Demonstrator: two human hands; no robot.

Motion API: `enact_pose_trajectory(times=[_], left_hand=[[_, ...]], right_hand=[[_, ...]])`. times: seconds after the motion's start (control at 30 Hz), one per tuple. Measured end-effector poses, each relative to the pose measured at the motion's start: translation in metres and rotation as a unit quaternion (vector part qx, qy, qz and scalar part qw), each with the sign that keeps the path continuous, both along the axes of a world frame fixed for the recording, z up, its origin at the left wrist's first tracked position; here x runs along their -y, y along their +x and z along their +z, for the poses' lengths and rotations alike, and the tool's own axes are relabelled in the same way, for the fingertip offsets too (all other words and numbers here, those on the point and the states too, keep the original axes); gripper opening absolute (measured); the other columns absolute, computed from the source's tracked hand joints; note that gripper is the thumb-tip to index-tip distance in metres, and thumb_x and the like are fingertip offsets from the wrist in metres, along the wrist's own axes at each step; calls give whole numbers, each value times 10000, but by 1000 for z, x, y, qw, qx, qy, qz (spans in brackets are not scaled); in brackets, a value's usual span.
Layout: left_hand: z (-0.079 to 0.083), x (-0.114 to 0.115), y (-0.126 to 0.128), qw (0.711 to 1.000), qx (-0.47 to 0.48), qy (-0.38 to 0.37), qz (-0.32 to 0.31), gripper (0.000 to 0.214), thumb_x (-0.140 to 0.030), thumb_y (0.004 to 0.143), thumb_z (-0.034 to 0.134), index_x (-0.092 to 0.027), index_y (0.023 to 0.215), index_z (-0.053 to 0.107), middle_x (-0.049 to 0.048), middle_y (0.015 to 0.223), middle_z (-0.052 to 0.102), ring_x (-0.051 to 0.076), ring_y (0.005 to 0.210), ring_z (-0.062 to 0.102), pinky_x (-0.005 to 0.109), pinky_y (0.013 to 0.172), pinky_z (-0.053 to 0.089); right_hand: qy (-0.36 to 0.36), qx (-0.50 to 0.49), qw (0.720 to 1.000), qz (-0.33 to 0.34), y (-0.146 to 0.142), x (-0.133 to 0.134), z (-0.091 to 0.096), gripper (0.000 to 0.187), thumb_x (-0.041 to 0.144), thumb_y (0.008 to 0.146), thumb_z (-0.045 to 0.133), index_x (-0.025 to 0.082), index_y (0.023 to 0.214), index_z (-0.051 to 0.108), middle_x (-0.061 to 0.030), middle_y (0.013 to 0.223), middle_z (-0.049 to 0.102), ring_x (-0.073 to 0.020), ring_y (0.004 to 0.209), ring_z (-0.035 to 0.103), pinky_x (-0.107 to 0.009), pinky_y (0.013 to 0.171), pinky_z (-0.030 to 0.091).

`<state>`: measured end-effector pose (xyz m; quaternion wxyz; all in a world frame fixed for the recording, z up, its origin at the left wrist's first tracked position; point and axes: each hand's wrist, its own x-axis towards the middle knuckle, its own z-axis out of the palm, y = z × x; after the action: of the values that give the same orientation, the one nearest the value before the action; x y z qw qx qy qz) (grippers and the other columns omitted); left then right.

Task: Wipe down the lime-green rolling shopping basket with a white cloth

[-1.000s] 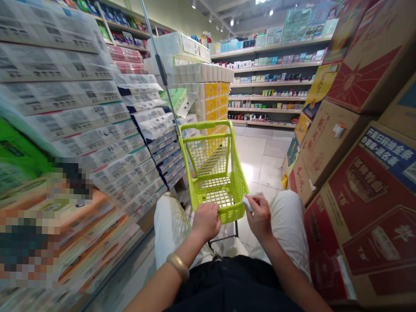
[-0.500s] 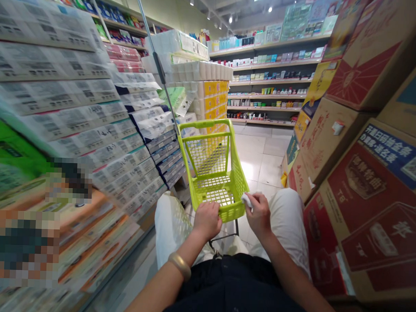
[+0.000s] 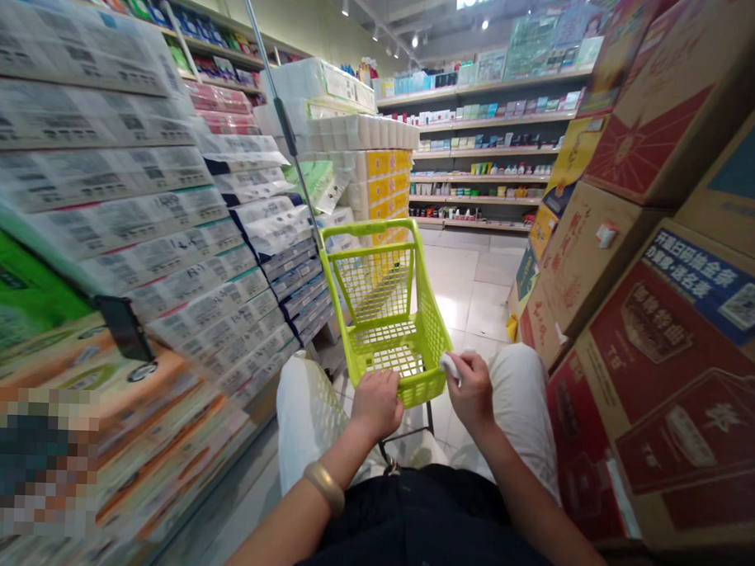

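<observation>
A lime-green plastic shopping basket (image 3: 441,335) with perforated sides stands between my knees, fixed to a thin dark frame and a tall pole (image 3: 284,123). My left hand (image 3: 377,401) is wrapped over its near rim, a gold bangle (image 3: 324,487) on that wrist. At the basket's near right corner my right hand (image 3: 473,391) pinches a small crumpled white cloth or tissue (image 3: 450,366) against or close to the rim; exact contact I cannot tell. Nothing lies in the visible part of the basket.
Stacked tissue packs (image 3: 157,201) rise on the left, with a dark upright phone-like object (image 3: 127,327) on orange-beige packs. Cardboard cartons (image 3: 690,352) wall in the right. Shelves of small goods (image 3: 481,142) stand beyond the tiled floor (image 3: 458,269).
The view has shifted slightly, and the surroundings sit a little further left. Both hands keep their places at the basket rim; the white cloth or tissue has barely moved.
</observation>
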<state>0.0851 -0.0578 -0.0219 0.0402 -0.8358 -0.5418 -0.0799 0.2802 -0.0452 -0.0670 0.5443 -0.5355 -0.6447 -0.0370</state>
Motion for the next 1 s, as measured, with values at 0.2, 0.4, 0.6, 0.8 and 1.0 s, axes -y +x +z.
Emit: enact_pose_trajectory(times=[0.2,0.4,0.6,0.8,1.0], left_hand=[[-4,-1,3,1000,3,-1,-4,199,-204,729,518,-184,924,551,80,920,631,247,913,564,379,832,414],[-3,1,0,1000,5,7,-6,197,-193,721,522,-188,917,544,76,912,629,243,916,560,373,837,410],[-5,-1,4,1000,8,12,-7,199,-186,718,522,-186,915,549,81,904,624,247,901,559,379,828,406],[-6,-2,3,1000,13,14,-12,197,-197,732,521,-186,927,548,73,899,625,241,882,563,374,805,408],[-5,0,5,1000,10,15,-10,189,-175,716,516,-181,901,550,84,888,619,249,894,560,382,812,411]], right_hand=[[-5,57,995,86,-38,16,-1,371,127,811,535,224,1139,678,-73,895,540,-214,847,514,-364,760,503],[-5,43,996,82,-22,10,0,346,149,848,513,212,1149,671,-79,909,558,-212,853,534,-359,769,505],[5,-6,1000,-16,-10,3,0,289,159,838,527,206,1063,703,-72,869,530,-216,818,523,-357,731,496],[-12,87,991,105,-48,20,-2,363,133,823,531,217,1151,662,-78,924,550,-220,873,523,-373,797,493],[14,57,998,-30,-16,6,-2,209,189,877,512,193,1005,677,-123,1191,577,-289,1183,481,-477,997,399]])
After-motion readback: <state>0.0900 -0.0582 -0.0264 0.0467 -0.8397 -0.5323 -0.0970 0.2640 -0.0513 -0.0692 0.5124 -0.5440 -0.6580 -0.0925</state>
